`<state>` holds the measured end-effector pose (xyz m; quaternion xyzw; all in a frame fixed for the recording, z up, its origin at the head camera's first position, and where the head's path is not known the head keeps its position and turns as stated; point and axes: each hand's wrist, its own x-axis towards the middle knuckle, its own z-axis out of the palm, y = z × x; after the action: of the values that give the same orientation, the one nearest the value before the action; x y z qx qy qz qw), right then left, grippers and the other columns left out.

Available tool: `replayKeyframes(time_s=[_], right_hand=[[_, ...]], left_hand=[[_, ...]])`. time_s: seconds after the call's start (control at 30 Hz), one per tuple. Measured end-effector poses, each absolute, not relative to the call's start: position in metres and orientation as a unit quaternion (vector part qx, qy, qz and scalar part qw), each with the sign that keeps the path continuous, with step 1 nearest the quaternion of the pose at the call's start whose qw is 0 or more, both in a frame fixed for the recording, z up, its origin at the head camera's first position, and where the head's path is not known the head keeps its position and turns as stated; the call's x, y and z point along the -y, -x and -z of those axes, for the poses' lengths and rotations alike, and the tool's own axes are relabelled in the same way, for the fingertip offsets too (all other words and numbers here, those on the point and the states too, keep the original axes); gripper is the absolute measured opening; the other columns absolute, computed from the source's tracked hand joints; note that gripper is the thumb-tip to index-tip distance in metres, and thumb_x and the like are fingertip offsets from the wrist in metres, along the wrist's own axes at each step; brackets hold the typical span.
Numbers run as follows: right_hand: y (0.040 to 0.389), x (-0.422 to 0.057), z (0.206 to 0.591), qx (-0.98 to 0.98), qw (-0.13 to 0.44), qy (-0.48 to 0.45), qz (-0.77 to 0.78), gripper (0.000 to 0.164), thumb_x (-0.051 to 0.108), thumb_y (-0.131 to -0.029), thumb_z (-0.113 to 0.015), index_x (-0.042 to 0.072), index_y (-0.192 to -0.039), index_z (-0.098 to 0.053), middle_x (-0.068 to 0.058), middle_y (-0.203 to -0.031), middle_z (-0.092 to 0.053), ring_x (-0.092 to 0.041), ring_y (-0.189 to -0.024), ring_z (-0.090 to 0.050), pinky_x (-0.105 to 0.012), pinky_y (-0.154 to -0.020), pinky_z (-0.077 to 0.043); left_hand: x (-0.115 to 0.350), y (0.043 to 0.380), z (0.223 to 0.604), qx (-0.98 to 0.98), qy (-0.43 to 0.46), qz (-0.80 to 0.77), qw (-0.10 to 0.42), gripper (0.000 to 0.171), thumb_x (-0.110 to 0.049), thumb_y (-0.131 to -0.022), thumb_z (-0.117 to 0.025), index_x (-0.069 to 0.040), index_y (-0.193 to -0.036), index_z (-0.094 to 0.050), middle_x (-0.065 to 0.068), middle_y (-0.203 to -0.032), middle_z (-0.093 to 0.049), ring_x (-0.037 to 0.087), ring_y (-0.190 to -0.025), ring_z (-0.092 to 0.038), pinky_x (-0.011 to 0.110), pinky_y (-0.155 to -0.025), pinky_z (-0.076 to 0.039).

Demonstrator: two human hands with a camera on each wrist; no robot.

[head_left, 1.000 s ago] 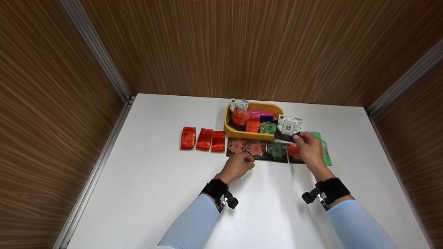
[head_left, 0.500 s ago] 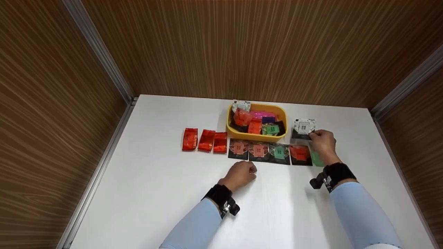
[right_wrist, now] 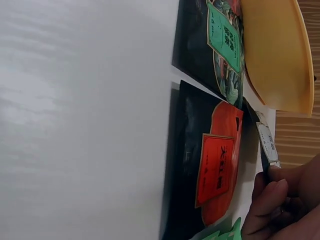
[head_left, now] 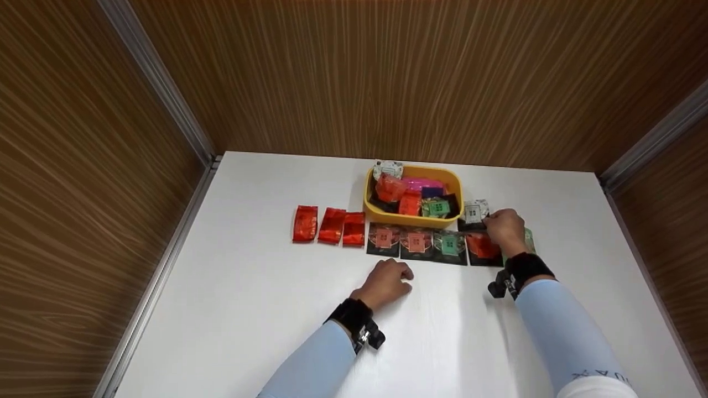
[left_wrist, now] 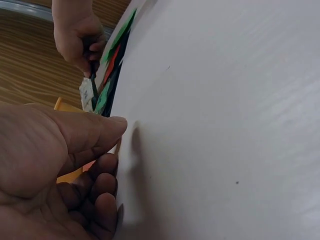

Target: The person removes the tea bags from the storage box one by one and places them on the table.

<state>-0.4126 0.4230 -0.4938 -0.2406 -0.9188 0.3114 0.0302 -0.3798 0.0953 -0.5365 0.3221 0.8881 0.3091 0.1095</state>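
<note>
My right hand pinches the edge of a white-and-black tea sachet between thumb and finger, just right of the yellow box. In the right wrist view, that white-labelled sachet tilts behind a red-labelled black sachet. My left hand holds nothing, its fingers loosely curled, in front of the sachet row. Along that row lie two pink-labelled sachets, a green-labelled one and the red one. A green packet at the right end is partly hidden by my right hand.
Mixed packets fill the yellow box: white, red, pink, purple and green ones. Left of the row, three shiny red packets lie side by side. Wood-grain panels enclose the white table at the back and sides.
My right hand has carried the white-and-black sachet from the box's right corner out to the right, then slightly back left and lower. My left hand has drawn back a little from the row.
</note>
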Motion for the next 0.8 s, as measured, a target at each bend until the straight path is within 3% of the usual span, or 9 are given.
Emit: replayKeyframes(time_s=[0.13,0.33,0.47,0.8], right_hand=[[0.416,-0.42,0.496,0.925,0.018,0.256,-0.281,0.034,0.021,-0.103,-0.06,-0.008,-0.115,-0.074,-0.028,-0.116,-0.074,-0.037,-0.094,-0.07,-0.038,-0.071,-0.052],[0.417,-0.419,0.499,0.932,0.011,0.266,-0.245,0.03,0.022,-0.1,-0.059,-0.002,-0.091,-0.073,-0.028,-0.097,-0.073,-0.031,-0.072,-0.065,-0.038,-0.056,-0.048],[0.416,-0.419,0.502,0.939,0.018,0.26,-0.226,0.027,0.02,-0.097,-0.056,0.001,-0.082,-0.066,-0.028,-0.09,-0.071,-0.031,-0.068,-0.062,-0.04,-0.053,-0.046],[0.417,-0.417,0.51,0.94,0.03,0.259,-0.22,0.032,0.019,-0.099,-0.053,-0.009,-0.106,-0.066,-0.033,-0.1,-0.069,-0.036,-0.077,-0.065,-0.043,-0.057,-0.048]], left_hand=[[-0.096,0.381,0.538,-0.887,-0.317,-0.314,0.116,0.02,-0.011,-0.088,-0.077,-0.013,-0.107,-0.081,0.0,-0.101,-0.076,0.017,-0.098,-0.064,0.028,-0.092,-0.049],[-0.095,0.381,0.539,-0.883,-0.317,-0.325,0.12,0.019,-0.01,-0.088,-0.077,-0.011,-0.107,-0.081,0.001,-0.101,-0.077,0.016,-0.097,-0.063,0.027,-0.091,-0.048],[-0.096,0.382,0.54,-0.88,-0.323,-0.33,0.113,0.019,-0.008,-0.088,-0.078,-0.01,-0.106,-0.081,0.002,-0.1,-0.078,0.016,-0.094,-0.064,0.026,-0.087,-0.049],[-0.096,0.382,0.541,-0.883,-0.321,-0.326,0.107,0.018,-0.009,-0.087,-0.079,-0.01,-0.105,-0.081,0.003,-0.098,-0.077,0.017,-0.093,-0.063,0.028,-0.091,-0.047]])
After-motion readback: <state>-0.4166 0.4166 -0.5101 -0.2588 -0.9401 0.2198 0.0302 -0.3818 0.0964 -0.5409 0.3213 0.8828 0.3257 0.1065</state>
